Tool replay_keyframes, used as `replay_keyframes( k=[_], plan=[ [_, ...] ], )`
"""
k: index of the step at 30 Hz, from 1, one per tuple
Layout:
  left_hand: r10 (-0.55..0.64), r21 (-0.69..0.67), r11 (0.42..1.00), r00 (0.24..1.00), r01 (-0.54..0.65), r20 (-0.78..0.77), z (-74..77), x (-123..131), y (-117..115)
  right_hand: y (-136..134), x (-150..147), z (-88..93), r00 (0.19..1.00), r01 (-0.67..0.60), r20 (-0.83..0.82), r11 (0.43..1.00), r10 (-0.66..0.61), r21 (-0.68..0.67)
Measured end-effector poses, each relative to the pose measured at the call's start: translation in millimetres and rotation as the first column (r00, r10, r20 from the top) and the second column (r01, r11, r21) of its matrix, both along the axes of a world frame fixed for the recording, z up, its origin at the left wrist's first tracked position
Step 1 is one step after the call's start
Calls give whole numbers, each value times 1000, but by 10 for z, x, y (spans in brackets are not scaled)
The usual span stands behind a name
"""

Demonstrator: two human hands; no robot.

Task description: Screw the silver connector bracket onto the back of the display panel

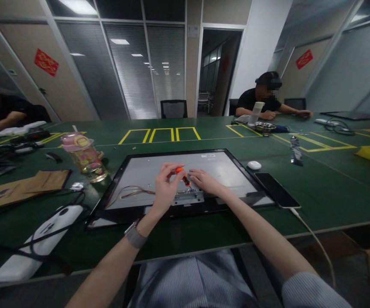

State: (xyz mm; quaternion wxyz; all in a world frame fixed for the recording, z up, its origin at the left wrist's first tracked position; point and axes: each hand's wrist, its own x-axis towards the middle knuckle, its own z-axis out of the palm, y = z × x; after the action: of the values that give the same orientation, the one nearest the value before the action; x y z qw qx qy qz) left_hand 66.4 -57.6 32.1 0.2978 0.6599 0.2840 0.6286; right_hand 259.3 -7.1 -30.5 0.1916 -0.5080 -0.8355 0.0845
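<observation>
A flat screen panel (217, 170) with a black frame lies face down on the green table, its grey metal back upward. Near its front edge sits a metal bracket (189, 197) with small parts on it. My left hand (166, 182) is closed around the orange and black handle of a screwdriver (183, 176), which tilts so its tip points down at the bracket. Beside it, my right hand (206, 181) rests on the panel with fingers stretched out, close to the screwdriver. Thin coloured wires (130, 191) run leftward from the bracket across the panel.
A phone (277, 189) on a cable and a white earbud case (254, 165) are to the right. Left are a pink-lided cup (81, 152), cardboard (27, 188) and a white power strip (44, 239) with black cables. Two people sit across the table.
</observation>
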Motion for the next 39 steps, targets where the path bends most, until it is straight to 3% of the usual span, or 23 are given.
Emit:
replay_keyframes(
  k=[2, 8, 15, 22, 29, 34, 39],
  plan=[
    [-5, 3, 1000, 1000, 5, -8, -3, -5, 0, -4, -2, 6, 1000, -3, -2, 1000, 3, 1],
    [-165, -54, 985, 986, 164, -22, 9, 9, -43, -5, 1, -1, 999, -31, -32, 1000, 31, 3],
    [-29, 14, 999, 999, 29, -30, -9, 18, -38, 6, -7, -7, 1000, 5, -10, 1000, -5, -16],
    [-115, -8, 993, 993, 114, -17, -21, 23, -50, -24, -16, 21, 1000, 0, -23, 1000, 0, -20],
    [14, 14, 1000, 1000, -14, 9, -52, 26, -12, -24, -17, 21, 1000, 7, -20, 1000, -7, -11],
    [-6, 31, 999, 999, 7, -34, -11, -2, -50, -34, -22, 30, 1000, 6, -24, 1000, -6, -11],
    [59, 35, 998, 998, -60, 20, -13, 7, -36, -47, -22, 53, 1000, 17, -17, 999, -17, -32]
  ],
)
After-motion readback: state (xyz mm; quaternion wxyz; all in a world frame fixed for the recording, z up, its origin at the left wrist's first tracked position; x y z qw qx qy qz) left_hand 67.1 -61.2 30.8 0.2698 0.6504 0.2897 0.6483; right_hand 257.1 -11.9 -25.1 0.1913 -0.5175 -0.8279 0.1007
